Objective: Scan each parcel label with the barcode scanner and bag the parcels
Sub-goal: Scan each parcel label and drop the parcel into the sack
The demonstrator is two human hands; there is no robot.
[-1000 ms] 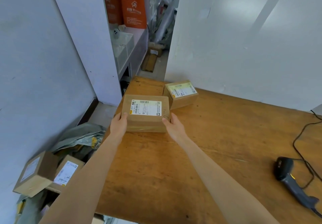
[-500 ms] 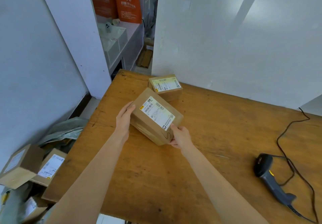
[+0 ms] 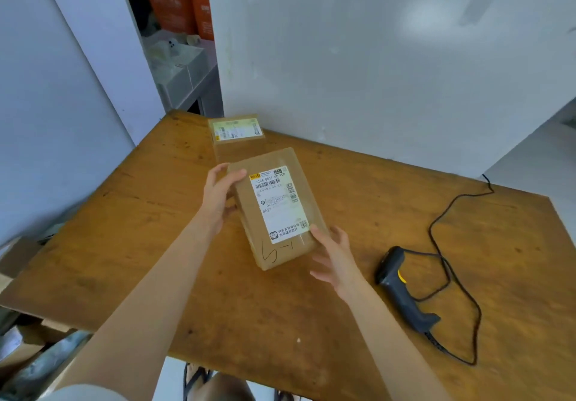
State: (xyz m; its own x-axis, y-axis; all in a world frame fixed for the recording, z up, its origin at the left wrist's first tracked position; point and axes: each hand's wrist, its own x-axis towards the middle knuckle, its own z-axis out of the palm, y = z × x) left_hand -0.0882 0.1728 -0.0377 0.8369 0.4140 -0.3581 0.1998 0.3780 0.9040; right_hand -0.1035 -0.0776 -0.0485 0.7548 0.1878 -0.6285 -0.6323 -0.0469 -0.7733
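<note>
Head view: a brown cardboard parcel (image 3: pixel 277 207) is held over the middle of the wooden tabletop (image 3: pixel 358 332), its long side running away from the person and its top face tilted up toward the camera. A white shipping label (image 3: pixel 278 204) covers much of that face, with barcodes near its far end and a printed "B027" partway down; below the label, a handwritten mark in dark ink sits on the bare cardboard.

The left hand (image 3: pixel 219 196) is clamped on the parcel's far-left corner, thumb lying over the top edge and the fingers wrapped around the side below. The right hand (image 3: pixel 335 259) is at the parcel's near-right corner, fingers spread apart; the thumb tip touches the top face just beside the label's corner, while the other fingers are loose. Whether they bear on the parcel's underside cannot be told.

Beyond the held parcel, at the tabletop's far edge against the white wall (image 3: pixel 374 73), a second parcel (image 3: pixel 237 139) lies flat with its own label facing up. The two boxes appear close, the nearer one overlapping it in the picture.

To the right of the held parcel, well apart from it, a dark barcode scanner (image 3: pixel 402 285) lies on its side on the tabletop, yellow trigger showing, head pointing away from the person. Its black cable (image 3: pixel 458 273) loops across the wood and runs toward the wall.

Left of the tabletop, down on the floor, cardboard boxes (image 3: pixel 18 338) and grey wrapping lie blurred.
</note>
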